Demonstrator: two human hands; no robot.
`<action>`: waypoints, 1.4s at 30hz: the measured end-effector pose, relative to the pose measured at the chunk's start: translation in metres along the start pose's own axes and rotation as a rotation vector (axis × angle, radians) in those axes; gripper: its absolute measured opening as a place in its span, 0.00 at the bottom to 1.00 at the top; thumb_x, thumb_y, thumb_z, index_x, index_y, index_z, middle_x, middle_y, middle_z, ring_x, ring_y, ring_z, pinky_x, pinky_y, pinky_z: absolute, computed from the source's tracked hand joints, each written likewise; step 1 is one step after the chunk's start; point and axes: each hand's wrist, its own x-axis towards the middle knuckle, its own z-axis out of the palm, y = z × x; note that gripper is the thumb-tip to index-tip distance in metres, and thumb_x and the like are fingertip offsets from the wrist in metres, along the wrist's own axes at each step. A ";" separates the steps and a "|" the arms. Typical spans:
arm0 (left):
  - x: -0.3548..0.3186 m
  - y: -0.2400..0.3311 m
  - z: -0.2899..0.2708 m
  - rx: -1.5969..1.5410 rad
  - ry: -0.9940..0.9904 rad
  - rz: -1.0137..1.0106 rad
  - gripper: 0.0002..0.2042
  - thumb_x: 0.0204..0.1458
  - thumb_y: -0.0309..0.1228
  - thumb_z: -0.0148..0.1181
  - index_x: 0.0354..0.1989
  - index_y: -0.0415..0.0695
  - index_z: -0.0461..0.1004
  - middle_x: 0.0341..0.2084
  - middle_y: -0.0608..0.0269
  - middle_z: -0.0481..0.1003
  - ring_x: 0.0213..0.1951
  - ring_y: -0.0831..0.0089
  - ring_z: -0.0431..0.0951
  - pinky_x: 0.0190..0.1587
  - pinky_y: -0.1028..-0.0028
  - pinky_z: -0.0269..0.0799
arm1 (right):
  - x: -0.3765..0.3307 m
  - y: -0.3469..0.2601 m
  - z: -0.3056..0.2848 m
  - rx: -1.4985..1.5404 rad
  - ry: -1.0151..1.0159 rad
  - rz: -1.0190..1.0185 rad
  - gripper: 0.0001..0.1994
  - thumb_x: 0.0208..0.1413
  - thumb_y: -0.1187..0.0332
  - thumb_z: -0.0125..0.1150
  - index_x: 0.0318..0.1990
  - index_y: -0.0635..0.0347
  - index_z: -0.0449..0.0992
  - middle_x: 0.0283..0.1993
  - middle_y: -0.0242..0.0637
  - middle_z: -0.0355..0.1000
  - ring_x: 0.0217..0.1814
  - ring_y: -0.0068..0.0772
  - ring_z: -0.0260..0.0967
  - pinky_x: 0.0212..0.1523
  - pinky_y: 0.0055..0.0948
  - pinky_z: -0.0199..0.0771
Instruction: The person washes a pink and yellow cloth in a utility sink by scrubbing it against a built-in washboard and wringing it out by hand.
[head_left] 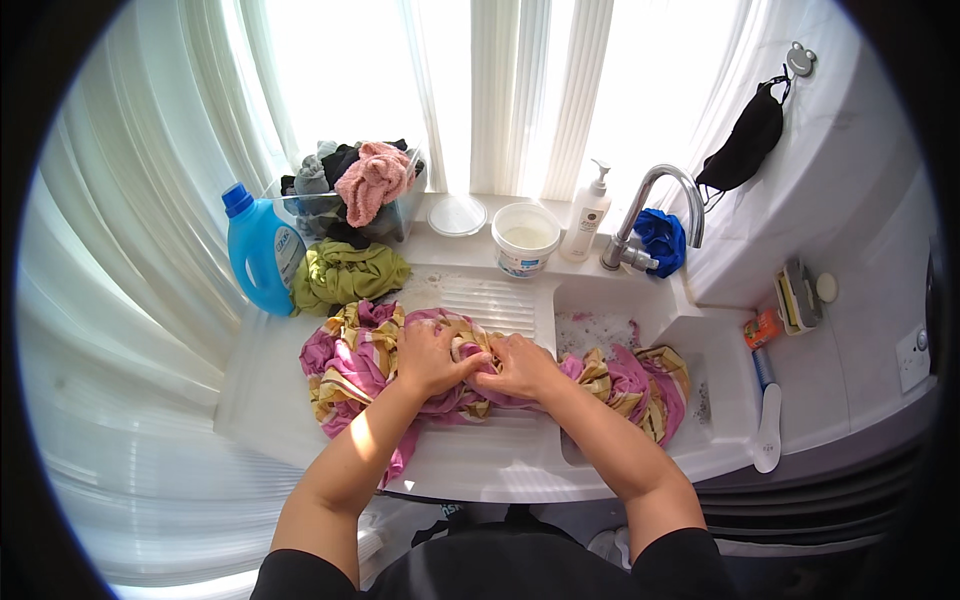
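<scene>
Hands first: left hand [432,358] and right hand [520,368] clamp together on the pink-and-yellow cloth [350,365], bunched on the ribbed washboard [495,300]. Right of the grip, its tail trails into the sudsy basin [600,330] (rinsing apparently undone). Beyond wait a green garment [345,272] and a heaped clothes bin [400,215].

My count at the washing sink

I see one blue detergent jug [258,250], one white tub [525,239], one pump bottle [587,214], one tap [655,205], two hands.

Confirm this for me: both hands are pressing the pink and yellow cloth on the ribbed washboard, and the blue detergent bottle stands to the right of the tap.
Not quite. In the head view both hands do press the pink and yellow cloth on the ribbed washboard, but the blue detergent bottle stands far left of the tap.
</scene>
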 end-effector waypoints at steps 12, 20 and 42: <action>0.070 -0.049 0.064 -0.330 0.084 -0.384 0.34 0.53 0.63 0.53 0.38 0.36 0.79 0.46 0.35 0.75 0.51 0.43 0.73 0.55 0.55 0.67 | 0.049 0.037 0.019 0.025 0.576 0.149 0.23 0.53 0.50 0.56 0.42 0.64 0.76 0.50 0.55 0.75 0.52 0.59 0.72 0.50 0.50 0.73; -0.005 0.011 -0.018 -0.284 0.131 0.409 0.22 0.42 0.53 0.69 0.25 0.46 0.70 0.31 0.59 0.74 0.39 0.57 0.74 0.43 0.61 0.63 | -0.044 0.020 0.050 -0.005 0.653 -0.431 0.37 0.39 0.44 0.69 0.50 0.62 0.69 0.56 0.46 0.68 0.58 0.51 0.65 0.59 0.52 0.60; -0.064 0.056 -0.001 -0.242 0.342 0.310 0.06 0.44 0.28 0.61 0.19 0.44 0.71 0.24 0.63 0.73 0.30 0.62 0.72 0.40 0.62 0.62 | -0.060 0.006 0.085 -0.171 0.867 -0.518 0.12 0.46 0.55 0.60 0.28 0.52 0.76 0.36 0.32 0.73 0.41 0.36 0.69 0.53 0.44 0.59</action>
